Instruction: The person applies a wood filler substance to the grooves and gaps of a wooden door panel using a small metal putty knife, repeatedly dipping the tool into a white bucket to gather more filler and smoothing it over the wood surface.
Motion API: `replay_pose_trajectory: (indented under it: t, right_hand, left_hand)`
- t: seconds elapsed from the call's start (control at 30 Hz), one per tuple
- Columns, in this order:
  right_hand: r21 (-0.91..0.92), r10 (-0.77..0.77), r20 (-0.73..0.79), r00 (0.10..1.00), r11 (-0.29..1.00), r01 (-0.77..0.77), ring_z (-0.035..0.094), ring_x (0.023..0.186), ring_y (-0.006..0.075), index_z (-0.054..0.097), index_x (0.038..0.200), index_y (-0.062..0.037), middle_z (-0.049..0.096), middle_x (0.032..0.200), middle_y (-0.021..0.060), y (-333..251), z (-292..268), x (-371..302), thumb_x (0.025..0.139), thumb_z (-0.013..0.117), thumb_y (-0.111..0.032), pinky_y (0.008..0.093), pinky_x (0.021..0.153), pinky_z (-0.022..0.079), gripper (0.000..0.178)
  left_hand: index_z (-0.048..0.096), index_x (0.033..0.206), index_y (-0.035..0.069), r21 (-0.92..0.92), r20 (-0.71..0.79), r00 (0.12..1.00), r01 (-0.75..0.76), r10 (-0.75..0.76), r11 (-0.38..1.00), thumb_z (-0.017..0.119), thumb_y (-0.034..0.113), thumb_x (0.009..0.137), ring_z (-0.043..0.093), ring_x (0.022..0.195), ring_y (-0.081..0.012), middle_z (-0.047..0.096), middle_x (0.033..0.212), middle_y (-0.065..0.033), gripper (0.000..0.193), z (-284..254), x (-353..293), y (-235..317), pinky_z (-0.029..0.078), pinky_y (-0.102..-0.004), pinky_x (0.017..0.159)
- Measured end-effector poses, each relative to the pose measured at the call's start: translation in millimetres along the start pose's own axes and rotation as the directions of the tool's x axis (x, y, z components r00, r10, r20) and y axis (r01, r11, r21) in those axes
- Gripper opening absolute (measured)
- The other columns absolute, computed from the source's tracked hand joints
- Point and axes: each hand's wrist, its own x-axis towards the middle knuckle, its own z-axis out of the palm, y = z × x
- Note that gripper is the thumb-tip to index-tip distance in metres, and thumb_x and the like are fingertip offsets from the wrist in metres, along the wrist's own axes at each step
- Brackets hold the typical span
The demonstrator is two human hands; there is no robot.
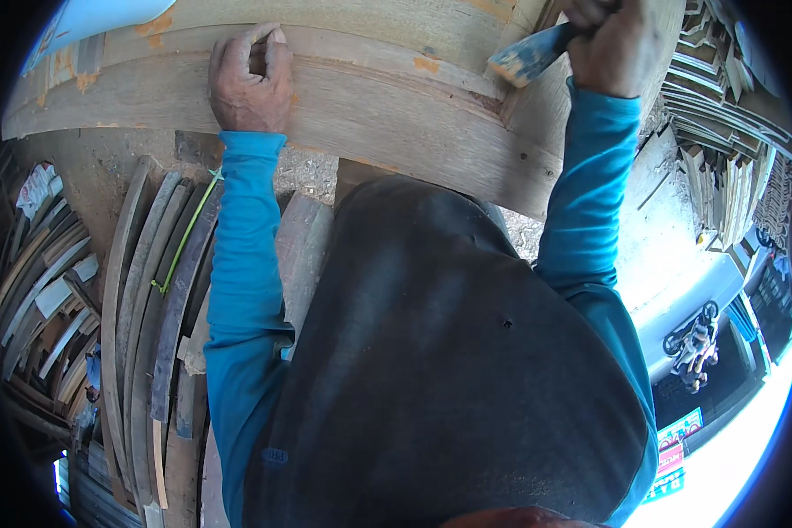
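A wooden piece made of pale boards (370, 106) spans the top of the view, with orange filler patches (425, 64) on it. Against its upper ledge rests my left hand (252, 81), fingers curled and thumb drawn toward the index finger; whatever may be between the tips is hidden. My right hand (612, 48), farther right, is closed around a putty knife (532, 55). Its flat blue blade is worn and smeared, with an orange-brown edge pointing left, just over the corner where a crosswise board (537, 110) meets the long one.
Curved wooden strips (141, 290) are stacked on the left, with a green cord (189, 231) across them. More cut wood (722, 123) is piled at the right. A white rounded object (97, 22) lies at top left. Motorbikes (700, 339) stand far right.
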Motion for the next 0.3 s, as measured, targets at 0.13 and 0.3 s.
replay_pose_trajectory:
  t: [0.13,0.3]
  right_hand:
    - [-0.132,0.239,-0.03,0.97,0.961,-0.241,0.039,0.051,0.0082,0.051,0.084,-0.0133,0.048,0.068,-0.0007,31.9,12.0,-30.1,0.105,0.061,-0.027,0.0267,0.045,0.035,0.028]
    - [-0.183,0.273,-0.001,0.962,0.946,-0.268,0.039,0.052,0.0086,0.052,0.084,-0.0133,0.049,0.069,-0.0006,36.3,11.1,-25.1,0.106,0.06,-0.026,0.0271,0.046,0.037,0.026]
  left_hand:
    - [0.076,0.103,0.006,0.023,-0.003,0.999,-0.04,0.04,0.999,0.075,0.011,0.091,0.07,0.08,-0.0246,0.069,0.094,-0.0097,0.013,1.8,1.3,-6.4,0.058,-0.0376,0.072]
    - [0.077,0.104,0.008,-0.055,0.008,0.996,0.089,-0.088,0.995,0.076,0.015,0.092,0.071,0.085,-0.0244,0.071,0.096,-0.0087,0.014,0.6,-1.1,-1.2,0.059,-0.0389,0.077]
